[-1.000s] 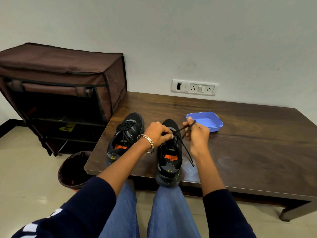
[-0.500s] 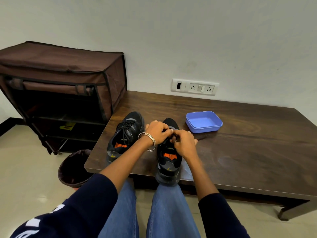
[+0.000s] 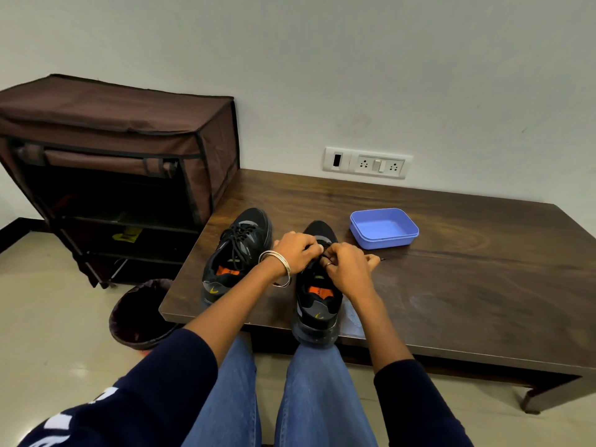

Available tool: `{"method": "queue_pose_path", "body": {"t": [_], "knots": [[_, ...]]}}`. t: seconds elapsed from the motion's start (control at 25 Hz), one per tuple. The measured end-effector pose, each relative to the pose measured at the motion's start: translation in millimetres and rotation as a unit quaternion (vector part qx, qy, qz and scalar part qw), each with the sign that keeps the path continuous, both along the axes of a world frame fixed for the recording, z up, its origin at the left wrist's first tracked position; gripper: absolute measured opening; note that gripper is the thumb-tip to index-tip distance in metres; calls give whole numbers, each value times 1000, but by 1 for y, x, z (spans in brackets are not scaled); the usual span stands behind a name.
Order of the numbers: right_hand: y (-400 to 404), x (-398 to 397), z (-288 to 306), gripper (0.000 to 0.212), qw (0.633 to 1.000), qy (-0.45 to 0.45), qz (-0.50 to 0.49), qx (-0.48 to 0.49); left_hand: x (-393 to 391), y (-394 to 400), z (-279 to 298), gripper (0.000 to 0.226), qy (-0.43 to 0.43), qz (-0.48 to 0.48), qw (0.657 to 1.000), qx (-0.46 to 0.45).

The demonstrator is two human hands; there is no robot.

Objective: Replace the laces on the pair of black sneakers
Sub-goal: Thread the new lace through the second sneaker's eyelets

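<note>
Wooden table (image 3: 451, 285): both hands (fingers curled) work right sneaker (image 3: 317, 301).

Dark wood table (image 3: 451, 285) glossy; blue tray (image 3: 383, 241) smooth plastic; brown cabinet (image 3: 113, 124) matt cloth.

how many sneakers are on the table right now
2. One black sneaker sits near the table's left edge, laced and untouched. The other sneaker stands just right of it at the front edge, with the left hand and right hand working at its laces.
</note>
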State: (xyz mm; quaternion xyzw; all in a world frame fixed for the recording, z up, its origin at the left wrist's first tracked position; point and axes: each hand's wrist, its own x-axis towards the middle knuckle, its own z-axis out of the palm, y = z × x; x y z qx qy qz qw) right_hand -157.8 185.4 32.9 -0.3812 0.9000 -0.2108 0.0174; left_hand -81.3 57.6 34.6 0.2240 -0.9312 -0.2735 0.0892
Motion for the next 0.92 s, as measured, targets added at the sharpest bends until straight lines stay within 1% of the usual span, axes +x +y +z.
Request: {"method": "queue_pose_path", "body": {"t": [0.04,0.08,0.12,0.16,0.2,0.24,0.28,0.32,0.36,0.4,0.44,0.48,0.52,0.56,0.6,0.64,0.68,0.72,0.76,0.8,0.84,0.88,0.92], "knots": [[1,-2,-5,8,1000,-2,-5,-2,0,-2,0,37,-1,4,1000,17],[3,-4,-8,10,999,-27,-5,-29,1,-2,1,37,-2,4,1000,24],[5,-7,-9,12,992,-84,-1,-92,2,-4,2,36,-2,1,1000,28],[9,-7,-8,11,969,-167,0,-183,3,-6,3,34,1,-3,999,33],[12,-5,-3,13,920,-260,-15,-293,3,-8,2,32,8,-6,999,37],[15,-4,4,22,854,-337,-62,-391,4,-10,0,31,14,-5,999,40],[19,-6,10,36,789,-388,-134,-457,4,-11,-1,29,18,-2,999,39],[22,-9,15,53,736,-425,-210,-484,4,-12,-3,29,21,1,999,37],[26,-13,17,66,696,-462,-267,-481,3,-12,-5,29,27,2,999,36],[30,-15,17,75,663,-506,-298,-465,3,-12,-6,30,35,3,999,34],[33,-16,17,81,635,-556,-305,-441,2,-11,-7,31,46,4,998,33],[36,-15,16,85,621,-599,-294,-411,2,-9,-7,32,60,5,998,36],[38,-11,16,87,628,-626,-274,-373,0,-7,-7,31,77,6,996,44],[39,-6,17,87,655,-631,-250,-331,0,-4,-6,30,92,9,994,53],[38,0,19,80,691,-620,-222,-299,-1,-2,-5,29,106,11,993,56],[35,3,18,68,735,-580,-190,-295,-1,-1,-3,28,115,11,992,52],[29,4,16,51,791,-505,-156,-309,-1,-1,-2,26,120,8,992,43],[22,5,14,34,857,-402,-119,-299,-2,-1,-1,25,117,4,993,33],[16,5,12,27,920,-295,-77,-245,-2,0,0,24,111,0,994,20],[10,5,8,32,964,-203,-42,-165,-1,0,2,24,104,-1,995,9],[5,5,2,36,986,-137,-26,-90,-1,0,3,24,101,-5,995,1],[3,4,-2,34,995,-89,-24,-47,0,-1,4,24,101,-8,995,-1],[1,3,-4,28,997,-57,-23,-39,2,-2,6,23,105,-14,994,-4]]}}
